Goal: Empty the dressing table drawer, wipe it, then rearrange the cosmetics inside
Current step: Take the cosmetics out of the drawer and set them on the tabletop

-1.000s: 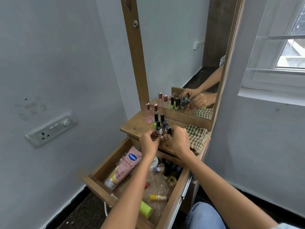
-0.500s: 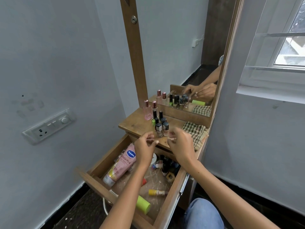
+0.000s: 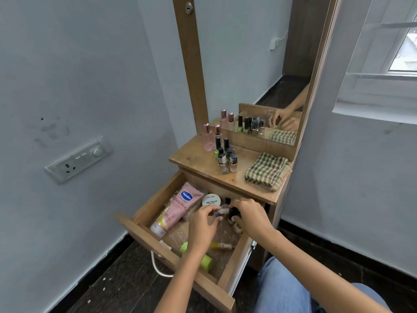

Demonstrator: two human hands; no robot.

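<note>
The wooden drawer (image 3: 144, 233) stands pulled out below the dressing table top (image 3: 194, 158). Inside lie a pink Vaseline tube (image 3: 178, 207), a white nail polish remover jar (image 3: 211, 199), a green tube (image 3: 206, 263), a yellow stick (image 3: 222, 245) and small bottles. My left hand (image 3: 202, 224) pinches a small white-capped bottle (image 3: 222, 211) inside the drawer. My right hand (image 3: 248, 214) grips a dark-capped bottle (image 3: 234, 212) beside it. Several nail polish bottles (image 3: 226, 158) and two pink perfume bottles (image 3: 208, 137) stand on the top.
A folded checked cloth (image 3: 267, 170) lies on the top's right side. The mirror (image 3: 259, 64) rises behind it. A wall socket plate (image 3: 79, 159) sits left. My knee in jeans (image 3: 284, 288) is beside the drawer's right. A window (image 3: 388, 53) is at the right.
Both hands have dropped from the bottles on the table top down into the drawer, where each now holds a small bottle.
</note>
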